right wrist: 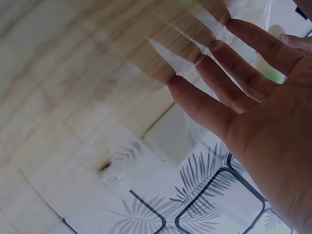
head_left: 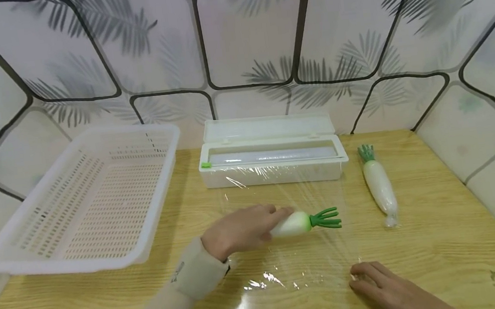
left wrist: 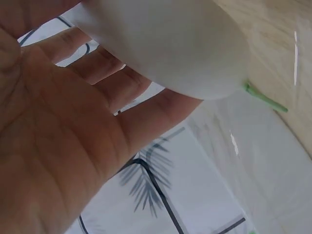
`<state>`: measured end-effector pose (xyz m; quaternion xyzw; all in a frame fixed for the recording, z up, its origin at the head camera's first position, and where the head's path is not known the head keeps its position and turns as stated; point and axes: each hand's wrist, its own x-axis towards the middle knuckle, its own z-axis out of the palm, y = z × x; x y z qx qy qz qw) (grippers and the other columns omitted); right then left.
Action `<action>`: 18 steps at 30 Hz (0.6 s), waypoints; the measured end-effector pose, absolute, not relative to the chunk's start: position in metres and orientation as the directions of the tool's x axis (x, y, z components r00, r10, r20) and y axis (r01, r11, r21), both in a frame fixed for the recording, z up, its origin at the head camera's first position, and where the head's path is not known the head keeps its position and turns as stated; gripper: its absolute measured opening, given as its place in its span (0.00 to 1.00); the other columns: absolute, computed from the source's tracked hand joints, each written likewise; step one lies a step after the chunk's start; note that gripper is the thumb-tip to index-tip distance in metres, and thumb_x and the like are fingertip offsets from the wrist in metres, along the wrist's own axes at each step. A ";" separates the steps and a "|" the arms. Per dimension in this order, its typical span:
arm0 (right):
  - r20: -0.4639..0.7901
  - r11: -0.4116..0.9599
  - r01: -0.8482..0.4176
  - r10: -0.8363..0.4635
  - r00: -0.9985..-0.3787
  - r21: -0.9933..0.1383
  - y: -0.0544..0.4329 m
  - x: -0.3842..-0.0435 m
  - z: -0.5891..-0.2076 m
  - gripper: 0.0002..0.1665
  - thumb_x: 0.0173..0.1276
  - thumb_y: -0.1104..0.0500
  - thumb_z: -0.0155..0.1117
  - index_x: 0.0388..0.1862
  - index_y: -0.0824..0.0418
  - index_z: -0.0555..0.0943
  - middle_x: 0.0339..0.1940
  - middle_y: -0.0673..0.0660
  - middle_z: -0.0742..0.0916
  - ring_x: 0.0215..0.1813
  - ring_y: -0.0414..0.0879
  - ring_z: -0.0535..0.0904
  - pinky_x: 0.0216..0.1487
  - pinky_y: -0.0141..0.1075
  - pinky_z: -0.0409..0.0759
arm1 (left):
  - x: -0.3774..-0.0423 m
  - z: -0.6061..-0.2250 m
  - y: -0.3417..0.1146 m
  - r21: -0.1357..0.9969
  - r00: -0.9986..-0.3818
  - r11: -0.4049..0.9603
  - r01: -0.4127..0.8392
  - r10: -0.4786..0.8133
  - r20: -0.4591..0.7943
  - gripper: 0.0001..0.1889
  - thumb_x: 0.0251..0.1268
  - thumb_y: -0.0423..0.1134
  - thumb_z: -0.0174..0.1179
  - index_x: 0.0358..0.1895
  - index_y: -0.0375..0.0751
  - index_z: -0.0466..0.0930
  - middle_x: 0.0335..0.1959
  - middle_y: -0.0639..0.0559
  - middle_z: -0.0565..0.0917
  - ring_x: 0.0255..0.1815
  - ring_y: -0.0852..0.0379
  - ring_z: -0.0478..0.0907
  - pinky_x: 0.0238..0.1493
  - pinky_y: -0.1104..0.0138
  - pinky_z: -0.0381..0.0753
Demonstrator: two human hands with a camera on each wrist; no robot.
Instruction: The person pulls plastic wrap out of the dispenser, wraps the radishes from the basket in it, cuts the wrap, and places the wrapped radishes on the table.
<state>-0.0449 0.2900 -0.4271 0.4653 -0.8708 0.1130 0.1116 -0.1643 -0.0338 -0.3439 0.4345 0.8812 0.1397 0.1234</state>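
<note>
In the head view my left hand (head_left: 246, 227) grips a white radish (head_left: 297, 223) by its body, the green stalks pointing right. The left wrist view shows the fingers (left wrist: 156, 114) of that hand along the radish's underside. A sheet of cling film (head_left: 286, 266) stretches from a white film dispenser (head_left: 272, 174) toward the front, beneath the radish. At the sheet's front right corner is my right hand (head_left: 386, 288). Fairly straight fingers (right wrist: 204, 105) of it touch the film with their tips in the right wrist view; its thumb is hard to make out there.
The dispenser's lid (head_left: 267, 127) stands raised, with a film roll (head_left: 270, 156) inside and a green slider (head_left: 206, 165) at its left. A second radish (head_left: 380, 188), wrapped in film, lies at right. At left stands a white perforated basket (head_left: 147, 235). A patterned wall covering (head_left: 253, 33) backs the wooden table (head_left: 441, 235).
</note>
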 end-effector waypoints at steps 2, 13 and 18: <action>0.299 0.542 -0.835 -0.784 -0.544 -0.097 0.290 -0.045 -0.427 0.39 0.60 0.29 0.69 0.56 0.57 0.77 0.54 0.54 0.77 0.52 0.47 0.74 0.39 0.35 0.84 | -0.164 -0.347 -0.030 0.347 -0.587 0.582 0.736 0.803 -0.103 0.33 0.65 0.27 0.64 0.73 0.45 0.67 0.52 0.43 0.83 0.45 0.51 0.81 0.46 0.63 0.83; 0.317 0.530 -0.844 -0.788 -0.527 -0.087 0.291 -0.046 -0.427 0.39 0.60 0.29 0.70 0.56 0.57 0.77 0.54 0.54 0.76 0.52 0.47 0.73 0.39 0.35 0.84 | -0.160 -0.355 -0.017 0.366 -0.603 0.619 0.695 0.779 -0.173 0.34 0.62 0.30 0.69 0.71 0.49 0.68 0.50 0.46 0.82 0.44 0.54 0.80 0.40 0.67 0.81; 0.330 0.526 -0.846 -0.785 -0.524 -0.092 0.291 -0.046 -0.428 0.39 0.59 0.29 0.70 0.56 0.56 0.78 0.54 0.54 0.76 0.52 0.46 0.73 0.40 0.35 0.84 | -0.156 -0.358 -0.013 0.346 -0.593 0.630 0.695 0.775 -0.220 0.36 0.61 0.28 0.68 0.73 0.47 0.68 0.50 0.46 0.82 0.45 0.54 0.80 0.44 0.68 0.81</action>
